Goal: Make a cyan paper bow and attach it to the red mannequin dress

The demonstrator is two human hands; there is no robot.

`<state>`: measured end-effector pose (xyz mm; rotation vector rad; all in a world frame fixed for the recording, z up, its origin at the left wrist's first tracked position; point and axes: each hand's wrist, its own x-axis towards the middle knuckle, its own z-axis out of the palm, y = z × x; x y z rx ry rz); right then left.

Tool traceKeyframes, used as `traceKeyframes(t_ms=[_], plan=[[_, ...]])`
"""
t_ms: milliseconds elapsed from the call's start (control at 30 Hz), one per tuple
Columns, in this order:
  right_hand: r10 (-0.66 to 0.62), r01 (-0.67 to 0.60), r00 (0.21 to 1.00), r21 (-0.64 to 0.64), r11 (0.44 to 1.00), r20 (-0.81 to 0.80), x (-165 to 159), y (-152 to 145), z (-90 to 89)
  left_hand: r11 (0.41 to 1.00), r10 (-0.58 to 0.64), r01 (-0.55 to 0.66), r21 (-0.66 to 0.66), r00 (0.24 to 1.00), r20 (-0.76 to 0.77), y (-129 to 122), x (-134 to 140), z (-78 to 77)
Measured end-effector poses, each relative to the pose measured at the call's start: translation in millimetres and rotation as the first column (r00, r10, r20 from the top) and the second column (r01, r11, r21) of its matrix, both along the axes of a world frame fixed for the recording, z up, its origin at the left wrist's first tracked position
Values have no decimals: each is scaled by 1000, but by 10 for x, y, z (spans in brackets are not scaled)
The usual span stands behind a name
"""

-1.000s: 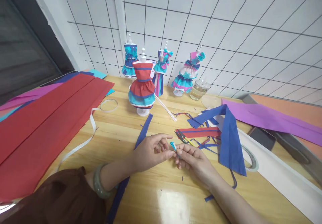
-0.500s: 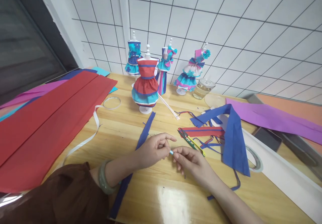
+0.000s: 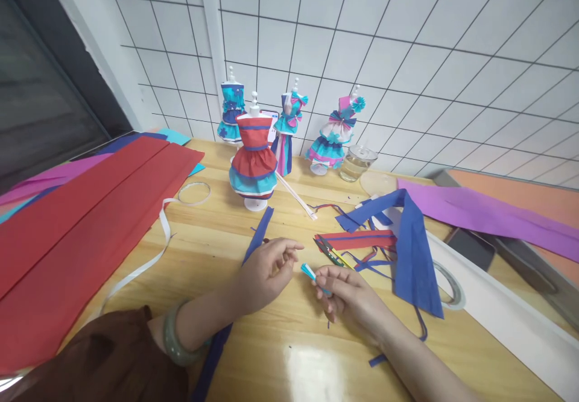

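Between the thumb and fingers of my right hand [image 3: 353, 293] is a small pleated turquoise-and-white strip [image 3: 308, 270], pinched near its lower end. Its free end fans out slightly toward my left hand [image 3: 266, 274]. That hand is apart from the strip and holds nothing, its index finger stretched out and the other fingers loosely bent. Under my left forearm runs a long dark blue strip [image 3: 259, 233] on the wooden table. Beyond my right hand lie green-and-yellow scissors [image 3: 332, 252] on a red strip with a blue line [image 3: 362, 239].
A small dress form in a red and turquoise dress [image 3: 254, 161] stands ahead, with several others behind it. Red sheets [image 3: 104, 221] cover the left side. At right are a folded blue piece [image 3: 418, 257], a tape roll [image 3: 456, 290] and a glass cup [image 3: 357, 164].
My left hand has come off the small turquoise-and-white strip and moved left. More of the strip now shows in my right hand, its end fanned out. The camera view has shifted slightly.
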<state>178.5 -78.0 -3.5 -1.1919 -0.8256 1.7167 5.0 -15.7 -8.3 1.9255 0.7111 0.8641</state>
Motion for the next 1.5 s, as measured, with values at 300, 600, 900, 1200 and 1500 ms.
traceKeyframes(t_ms=[300, 600, 900, 1200, 1500], plan=[[66, -90, 987, -158, 983, -148, 45, -9, 13, 660, -37, 254, 707, 951, -308, -48, 5, 74], [151, -173, 978, -161, 972, -141, 73, -26, -3, 543, -53, 392, 742, 898, -436, -73, -10, 90], [218, -247, 961, -170, 954, -170, 106, -26, 12, 465, -63, 429, 775, 889, -454, -79, -22, 109], [212, -209, 977, -63, 976, 34, 134, -9, 60, 752, -67, 286, 594, 929, -363, -37, -5, 21], [-158, -229, 740, 465, 855, 654, 46, -21, -27, 889, 32, 143, 436, 929, -369, -14, 13, -2]])
